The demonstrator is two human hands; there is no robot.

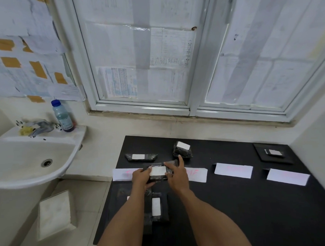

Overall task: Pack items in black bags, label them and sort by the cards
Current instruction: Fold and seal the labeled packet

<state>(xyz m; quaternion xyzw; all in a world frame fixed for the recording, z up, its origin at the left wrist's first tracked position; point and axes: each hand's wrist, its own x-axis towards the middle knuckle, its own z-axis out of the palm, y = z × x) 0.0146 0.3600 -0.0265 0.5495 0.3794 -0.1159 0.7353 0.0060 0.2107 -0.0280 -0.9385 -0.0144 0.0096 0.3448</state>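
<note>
**Two hands on one labelled bag, mid-sort**

Both hands out over the near-left part of the black bench [234,203], sharing one flat black plastic bag with a white label [158,171]. Left hand [140,176] pinching the left end, thumb right at the label's edge. Right hand [175,174] wrapped round the right end, index finger sticking up. So each grip closed on that bag. Sitting over the long white paper card with red writing [121,175] and hiding its middle; resting or lifted, can't tell.

Guessing a last press-down on the label, or labelling done and sorting next. Can't read the red writing, too washed out. Next up, probably: checking the label against the cards, then setting the bag down beyond the matching one, same as the slim labelled black bag [140,156] and the lumpy labelled black bag [183,149] already lying past the card row. Middle white card [233,170] and right-hand white card [288,176] further along.

Room-wise: plenty of bare bench to the right and front. Tighter on the left, with the bench edge just beside the card's end and a white ceramic sink [31,175] beyond the gap. Also one more labelled black bag [159,207] lying between the forearms, so better to lift clear than drag back.
</note>
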